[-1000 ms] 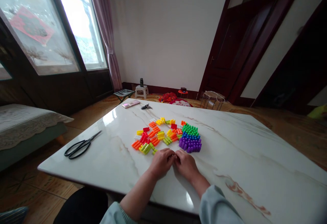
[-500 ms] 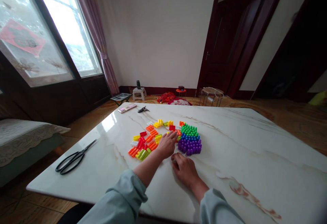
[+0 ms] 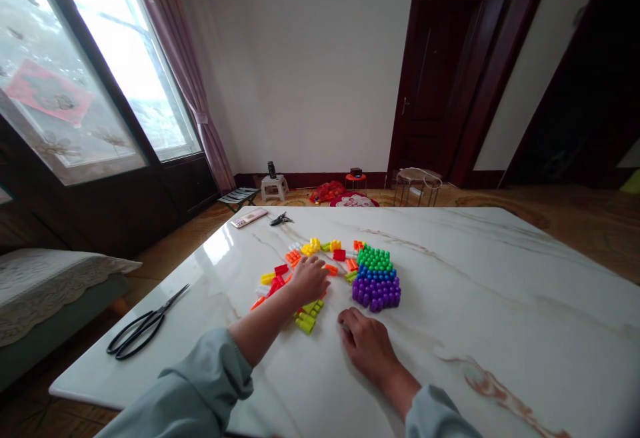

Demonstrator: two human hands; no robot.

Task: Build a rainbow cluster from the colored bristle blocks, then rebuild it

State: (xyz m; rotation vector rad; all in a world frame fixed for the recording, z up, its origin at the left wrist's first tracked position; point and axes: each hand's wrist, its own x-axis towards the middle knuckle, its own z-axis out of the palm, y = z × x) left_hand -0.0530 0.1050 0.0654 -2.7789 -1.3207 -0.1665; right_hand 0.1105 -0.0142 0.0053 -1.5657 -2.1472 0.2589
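Loose plastic blocks (image 3: 305,323), in red, orange, yellow, lime and white, lie scattered on the marble-patterned table (image 3: 475,258), to the left of the packed green, blue and purple block group (image 3: 376,275). The relation that matters is at my left hand (image 3: 309,279): it is right over the middle of the scatter, nearer to the loose pieces than my other hand. An orange block (image 3: 331,269) lies just to the right of those fingers, its long axis running roughly left to right. My left fingers are bent downward and slightly apart; whether they grip a piece I cannot tell, as the hand covers what is beneath. My right hand (image 3: 367,345) rests near the group's near edge, fingers curled in together; I cannot tell whether anything is tucked inside.

Half a second ago my left hand was farther right, close beside the purple rows; now it is farther left, and its forearm hides more of the scatter's left side. Some lime pieces now show on the near side, to the right of that wrist. My right hand keeps much the same place, near the purple edge.
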